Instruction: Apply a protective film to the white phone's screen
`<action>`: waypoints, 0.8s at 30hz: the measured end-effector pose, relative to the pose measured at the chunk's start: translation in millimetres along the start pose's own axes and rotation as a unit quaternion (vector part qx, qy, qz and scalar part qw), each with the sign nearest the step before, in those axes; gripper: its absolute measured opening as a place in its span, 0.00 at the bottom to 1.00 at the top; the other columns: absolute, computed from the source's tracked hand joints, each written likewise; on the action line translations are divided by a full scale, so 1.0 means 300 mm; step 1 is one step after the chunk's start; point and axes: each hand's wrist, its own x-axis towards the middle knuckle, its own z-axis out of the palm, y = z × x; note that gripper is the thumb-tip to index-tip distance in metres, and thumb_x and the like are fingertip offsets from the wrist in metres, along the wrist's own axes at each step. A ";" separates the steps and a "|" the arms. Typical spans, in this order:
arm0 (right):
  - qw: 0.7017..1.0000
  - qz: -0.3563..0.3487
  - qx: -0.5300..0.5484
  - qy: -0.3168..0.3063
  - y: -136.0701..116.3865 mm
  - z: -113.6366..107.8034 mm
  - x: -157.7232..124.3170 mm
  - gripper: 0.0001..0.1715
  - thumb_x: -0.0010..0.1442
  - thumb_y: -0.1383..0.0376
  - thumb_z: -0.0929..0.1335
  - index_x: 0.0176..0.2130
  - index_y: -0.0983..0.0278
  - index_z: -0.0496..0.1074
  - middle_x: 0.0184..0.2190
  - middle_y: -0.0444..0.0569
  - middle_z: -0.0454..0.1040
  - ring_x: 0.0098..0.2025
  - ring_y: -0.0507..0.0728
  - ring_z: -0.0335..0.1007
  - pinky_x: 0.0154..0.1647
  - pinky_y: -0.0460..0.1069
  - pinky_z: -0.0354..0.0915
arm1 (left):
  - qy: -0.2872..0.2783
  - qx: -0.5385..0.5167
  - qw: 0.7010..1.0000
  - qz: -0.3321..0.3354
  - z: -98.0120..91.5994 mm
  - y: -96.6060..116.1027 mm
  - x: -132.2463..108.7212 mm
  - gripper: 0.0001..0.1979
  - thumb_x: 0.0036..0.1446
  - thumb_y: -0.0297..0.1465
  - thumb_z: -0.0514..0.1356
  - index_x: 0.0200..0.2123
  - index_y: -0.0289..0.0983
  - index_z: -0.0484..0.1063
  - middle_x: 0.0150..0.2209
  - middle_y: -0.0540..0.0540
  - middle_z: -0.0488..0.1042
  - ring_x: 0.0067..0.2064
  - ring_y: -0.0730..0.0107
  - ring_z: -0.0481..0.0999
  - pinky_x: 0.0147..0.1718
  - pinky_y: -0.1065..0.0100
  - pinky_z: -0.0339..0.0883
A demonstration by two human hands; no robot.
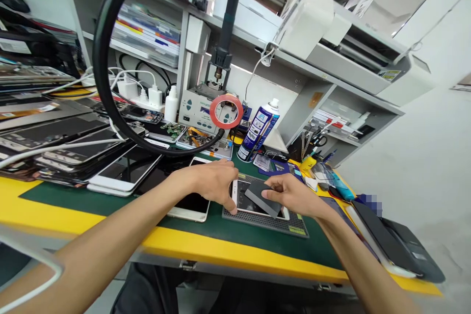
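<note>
— So, where to look for the white phone (243, 204)?
— Dead centre of the clock: flat, screen up, on the ribbed grey mat (272, 224), itself on the green bench cover (91, 198). Likely laid there for grip, to stop any skating about
— And at nine o'clock of it?
— Left hand (217, 181), palm down, fingers curled together over the phone's end and pressed onto it. Seems to serve as a clamp, holding the handset steady against a push from the other side
— From three o'clock, then?
— Yes, right hand (294, 196), pinching a dark grey block (263, 198) between thumb and fingertips. Rests the block slantwise on the glass, one corner toward ten o'clock, close to the left fingertips. Held low and flat, probably for even contact rather than a dig with an edge
— Hands touching?
— Hard to tell; very close above the screen, with only the block between
— Anything else nearby?
— A second white phone (191, 206) just beside the mat at nine o'clock, partly under the left forearm. A blue spray can (259, 130) upright at twelve, well apart. Stacked screens (73, 142) far out at ten. All beyond reach of the block, so nothing to snag on
</note>
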 end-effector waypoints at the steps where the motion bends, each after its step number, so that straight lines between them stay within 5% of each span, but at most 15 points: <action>1: 1.000 -0.010 -0.015 -0.001 -0.003 0.000 0.006 0.15 0.61 0.56 0.68 0.29 0.64 0.70 0.21 0.40 0.63 0.23 0.51 0.59 0.23 0.45 0.54 | 0.000 0.001 1.000 -0.001 -0.001 0.001 0.000 0.33 0.43 0.58 0.63 0.42 0.36 0.71 0.42 0.40 0.72 0.46 0.51 0.71 0.35 0.64 0.65; 17: 0.996 -0.072 -0.004 -0.043 -0.050 0.009 0.001 0.13 0.62 0.59 0.66 0.29 0.65 0.68 0.22 0.39 0.60 0.24 0.49 0.53 0.23 0.45 0.49 | 0.003 -0.001 1.000 -0.007 -0.003 0.010 -0.003 0.31 0.43 0.56 0.64 0.40 0.37 0.72 0.41 0.41 0.73 0.46 0.50 0.72 0.37 0.64 0.66; 24: 0.998 0.030 0.056 0.016 -0.017 -0.015 0.016 0.15 0.56 0.60 0.69 0.24 0.62 0.62 0.17 0.38 0.57 0.20 0.49 0.54 0.19 0.44 0.56 | -0.018 -0.002 1.000 -0.006 -0.020 0.015 -0.011 0.33 0.44 0.55 0.63 0.44 0.36 0.72 0.45 0.38 0.72 0.49 0.49 0.72 0.38 0.64 0.66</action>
